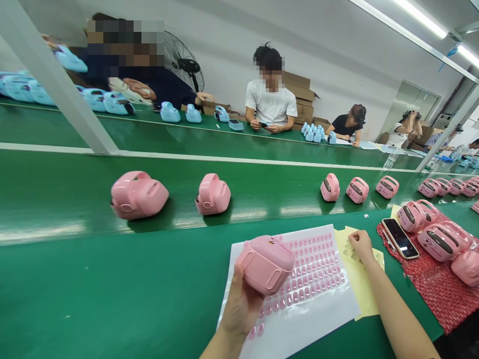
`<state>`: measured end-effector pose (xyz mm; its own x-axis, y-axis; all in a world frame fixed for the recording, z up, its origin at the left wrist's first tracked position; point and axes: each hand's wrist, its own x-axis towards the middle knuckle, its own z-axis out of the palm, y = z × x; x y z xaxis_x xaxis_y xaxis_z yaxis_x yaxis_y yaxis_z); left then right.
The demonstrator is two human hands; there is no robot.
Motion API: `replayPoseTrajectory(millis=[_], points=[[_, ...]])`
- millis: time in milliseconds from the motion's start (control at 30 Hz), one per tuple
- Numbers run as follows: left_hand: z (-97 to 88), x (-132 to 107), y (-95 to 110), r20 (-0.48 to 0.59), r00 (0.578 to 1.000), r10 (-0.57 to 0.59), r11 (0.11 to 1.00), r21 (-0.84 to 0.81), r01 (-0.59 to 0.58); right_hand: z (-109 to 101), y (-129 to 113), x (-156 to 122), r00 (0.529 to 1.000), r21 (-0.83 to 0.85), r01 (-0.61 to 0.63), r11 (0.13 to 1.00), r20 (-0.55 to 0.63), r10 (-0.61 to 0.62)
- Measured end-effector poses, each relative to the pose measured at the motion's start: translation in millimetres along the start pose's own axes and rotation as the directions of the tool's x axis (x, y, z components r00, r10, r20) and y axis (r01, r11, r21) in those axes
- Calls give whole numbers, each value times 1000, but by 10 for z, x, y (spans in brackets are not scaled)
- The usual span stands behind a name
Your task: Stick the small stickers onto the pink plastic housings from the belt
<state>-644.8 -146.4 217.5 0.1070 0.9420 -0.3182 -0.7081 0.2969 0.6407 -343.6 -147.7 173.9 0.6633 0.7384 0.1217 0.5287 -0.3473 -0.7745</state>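
My left hand point(243, 304) grips a pink plastic device housing point(265, 264) from below, raised and tilted over a white sheet point(299, 334) with rows of small pink oval stickers point(318, 267). To the right lies a yellow sheet point(364, 294) with small printed labels, partly under the white one. My right hand point(361, 247) is at its upper part, fingers pinched together. Whatever is between those fingertips is too small to make out.
Several pink housings point(140, 194) stand along the green table beyond my sheets. At right, red bubble wrap point(430, 274) bears more of them and a phone point(400, 238). Across the table, people point(271, 104) sit near light-blue housings point(170, 112). A white post point(63, 85) rises at left.
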Motion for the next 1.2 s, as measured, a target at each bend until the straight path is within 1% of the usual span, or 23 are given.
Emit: replayPoseTrajectory(millis=[200,367,667,900,1067,1200], points=[[2,1,-20,5,1000,-11,1000,-11,11,-19,61,35,999,5,21,1000,36,-22],[12,0,-25,3,1000,-6,1000,-11,6,-10,63,33,1000,-1,10,1000,28,-10],[14,-1,-23,-16,1000,-9,999,45,10,2,33,-13,998,3,56,998,9,-56],[40,-6,-23,-35,999,-16,999,45,17,-27,52,-20,994,44,95,995,49,-97],[43,-6,-21,-42,999,-6,999,39,7,-48,72,2,993,63,90,994,66,-94],[42,-2,-25,-45,999,-9,999,36,11,-44,83,18,996,59,70,996,53,-73]])
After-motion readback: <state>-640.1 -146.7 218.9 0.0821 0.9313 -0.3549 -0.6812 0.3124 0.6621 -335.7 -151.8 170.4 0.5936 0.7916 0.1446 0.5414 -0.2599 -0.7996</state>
